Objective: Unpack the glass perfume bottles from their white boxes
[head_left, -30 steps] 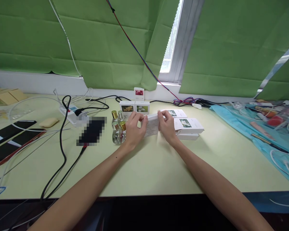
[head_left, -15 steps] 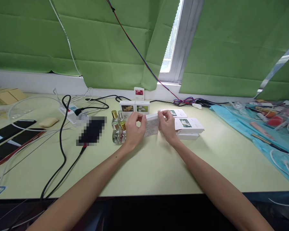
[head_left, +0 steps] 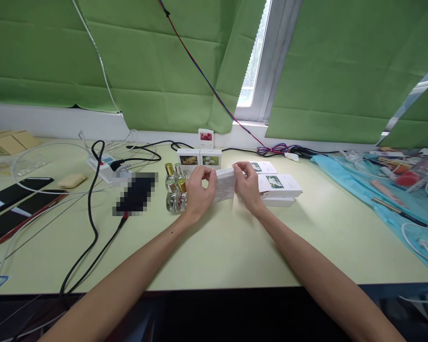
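Observation:
A small white box with printed text (head_left: 224, 185) stands upright on the table between my hands. My left hand (head_left: 200, 191) grips its left end between thumb and fingers. At the opposite end, my right hand (head_left: 248, 185) pinches the upper corner. Several glass bottles with gold and silver caps (head_left: 176, 190) are grouped just left of my left hand. Behind the held box stand two white boxes with flower pictures (head_left: 210, 159), and a box with a red picture (head_left: 206, 137) is farther back. White boxes (head_left: 280, 184) lie stacked beside my right hand.
On the left are phones (head_left: 16, 213), a black cable (head_left: 90, 209), a power strip (head_left: 105, 168) and a pixelated dark object (head_left: 135, 194). Blue sheeting (head_left: 364, 190) with assorted items covers the right side. The table's front edge (head_left: 228, 289) runs below my forearms.
The fingers of my right hand have shifted very slightly at the box's top corner. Both hands keep their hold and the box stays in the same place.

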Available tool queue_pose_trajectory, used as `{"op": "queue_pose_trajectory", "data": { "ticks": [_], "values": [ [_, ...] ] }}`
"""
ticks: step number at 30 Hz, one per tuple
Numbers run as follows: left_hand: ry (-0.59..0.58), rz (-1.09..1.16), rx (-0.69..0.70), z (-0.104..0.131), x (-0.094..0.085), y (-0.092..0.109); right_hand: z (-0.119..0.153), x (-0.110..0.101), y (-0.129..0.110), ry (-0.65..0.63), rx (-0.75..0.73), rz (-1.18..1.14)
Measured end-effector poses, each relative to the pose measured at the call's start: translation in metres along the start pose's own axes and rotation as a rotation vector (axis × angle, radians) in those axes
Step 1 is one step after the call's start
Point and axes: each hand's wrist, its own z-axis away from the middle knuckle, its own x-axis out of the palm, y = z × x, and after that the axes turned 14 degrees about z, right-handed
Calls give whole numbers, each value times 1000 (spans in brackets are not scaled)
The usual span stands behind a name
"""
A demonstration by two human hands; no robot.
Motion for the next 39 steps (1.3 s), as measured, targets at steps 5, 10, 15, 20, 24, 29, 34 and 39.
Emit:
{"op": "queue_pose_trajectory", "data": {
  "ticks": [5,10,15,20,24,29,34,39],
  "values": [
    [-3,-9,-2,0,0,-1,0,-1,-1,-13,-33,39],
    [-1,-6,-1,1,0,-1,2,-2,-6,-54,-14,37],
    [0,-7,0,1,1,0,2,-3,-8,-63,-11,17],
    [-6,-21,-7,1,0,1,3,-2,-8,-66,-10,13],
    [-12,-15,-13,1,1,0,3,-2,-7,-62,-15,28],
    [-19,-19,-11,1,0,-1,2,-2,-7,-60,-28,22],
    [-16,-25,-11,1,0,0,2,-1,-7,-62,-26,25],
    [-21,-23,-3,1,0,1,3,-2,-8,-62,-24,12]
  ]
}}
